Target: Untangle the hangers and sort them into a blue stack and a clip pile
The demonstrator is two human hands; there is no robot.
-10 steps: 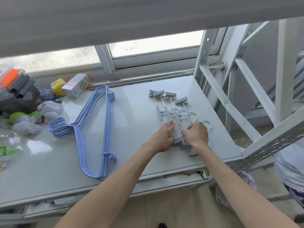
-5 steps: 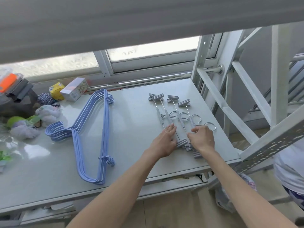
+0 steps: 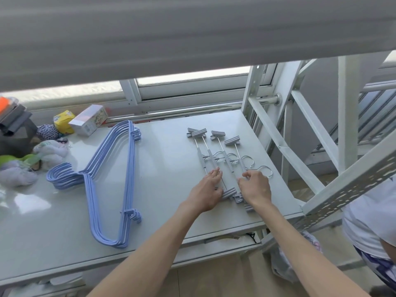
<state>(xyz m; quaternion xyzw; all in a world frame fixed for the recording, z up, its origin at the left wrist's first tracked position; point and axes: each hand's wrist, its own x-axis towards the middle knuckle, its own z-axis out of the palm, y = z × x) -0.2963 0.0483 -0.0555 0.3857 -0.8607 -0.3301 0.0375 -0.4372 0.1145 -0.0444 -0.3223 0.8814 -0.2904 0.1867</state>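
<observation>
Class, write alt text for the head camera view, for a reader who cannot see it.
Two bare hands, left hand and right hand, rest on a row of grey clip hangers lying on a white table. A neat stack of blue hangers lies to their left.

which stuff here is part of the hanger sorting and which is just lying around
Job:
blue hangers
clip hangers
left hand
right hand

Lying about:
yellow packet
white box
bundled cloths
orange-lidded container

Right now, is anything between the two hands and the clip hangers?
Nothing visible: the left hand and the right hand already rest on the clip hangers, lying side by side on the table.
</observation>
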